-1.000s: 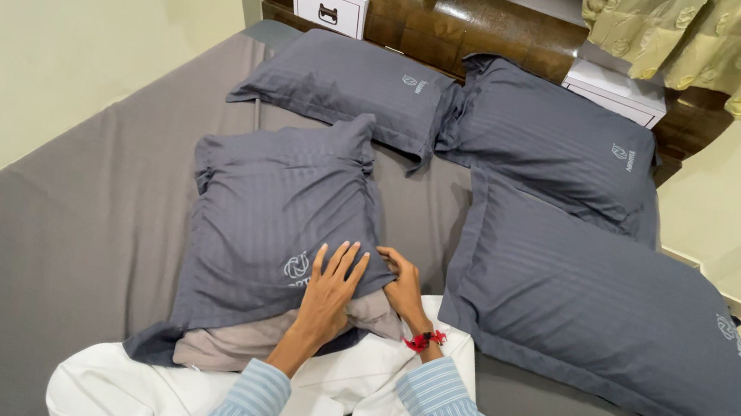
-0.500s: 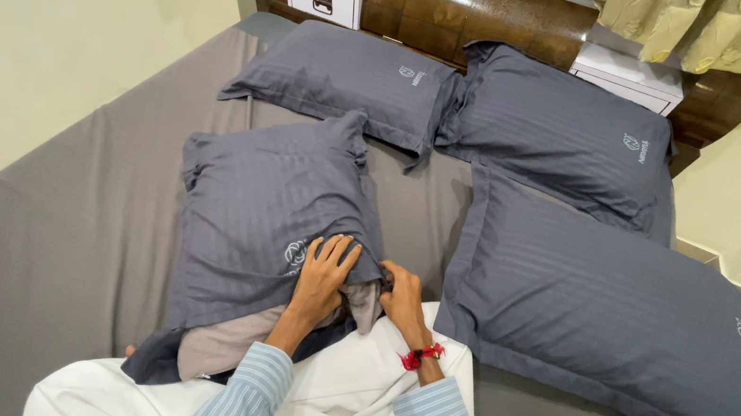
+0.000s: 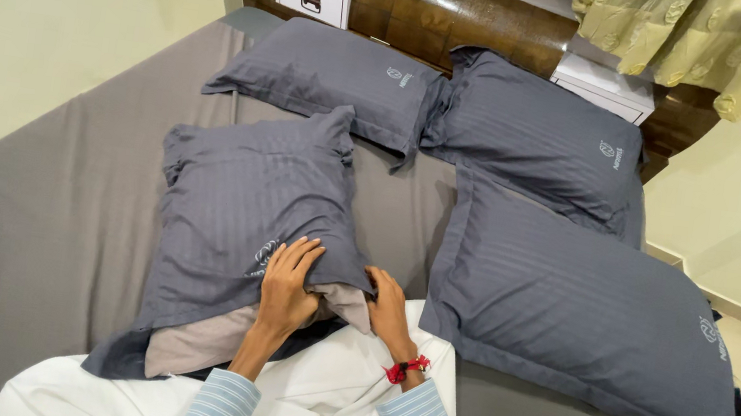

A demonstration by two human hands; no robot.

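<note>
dark grey striped pillow (image 3: pixel 246 211), lying tilted at centre left, open lower end baring beige inner pillow (image 3: pixel 199 348).
</note>
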